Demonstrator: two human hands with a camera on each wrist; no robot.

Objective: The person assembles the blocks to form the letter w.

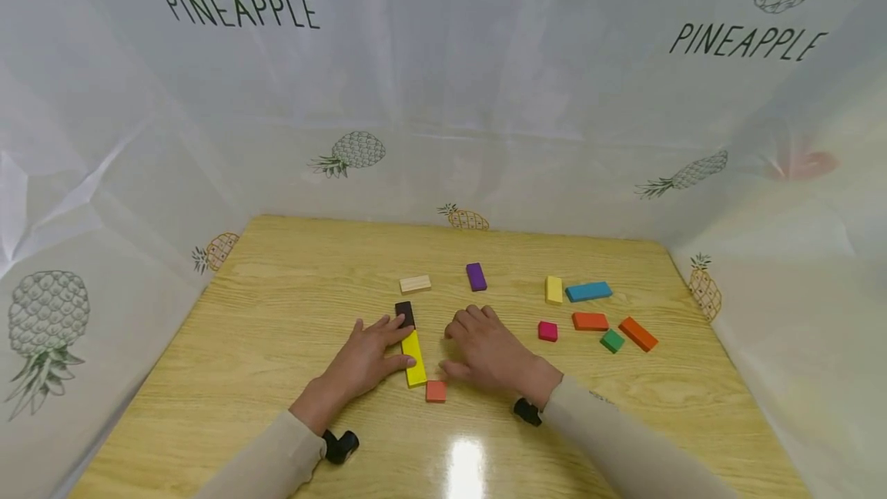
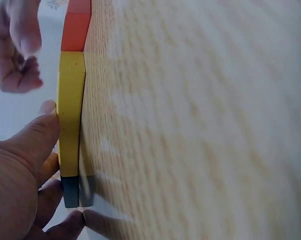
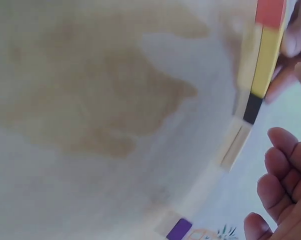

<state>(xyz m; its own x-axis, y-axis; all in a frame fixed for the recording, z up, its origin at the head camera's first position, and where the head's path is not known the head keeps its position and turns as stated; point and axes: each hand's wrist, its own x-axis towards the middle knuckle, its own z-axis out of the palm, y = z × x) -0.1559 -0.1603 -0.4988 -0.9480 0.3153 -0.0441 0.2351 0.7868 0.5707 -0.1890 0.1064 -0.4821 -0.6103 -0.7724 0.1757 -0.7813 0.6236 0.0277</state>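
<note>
Head view: a long yellow block and a black block lie end to end on the wooden tabletop, left of its middle, with a small red block beside the yellow one's near end.
Left hand: fingers spread, resting along the black and yellow blocks; thumb and a fingertip touch the yellow one.
Right hand: loosely curved and held a little apart from the row, with nothing visible in its grasp.
Joined so far: black to yellow, in one straight line; the arrangement looks early, judging by the loose blocks.
Loose far blocks: a bare-wood block beyond the black end and a purple block to its right.
Loose right-side blocks: pale yellow, blue, pink, green and two orange-red blocks, seemingly not yet used.
Red-yellow contact: cannot tell whether they touch; the head view shows the red sitting off to the right of the line.
Covered: parts of the black and yellow blocks under the left fingers; the right palm in the head view.
Cut off: the red block at the left wrist view's top edge, both sleeves below.
Hard to read: the right wrist view, hazy and washed out.
</note>
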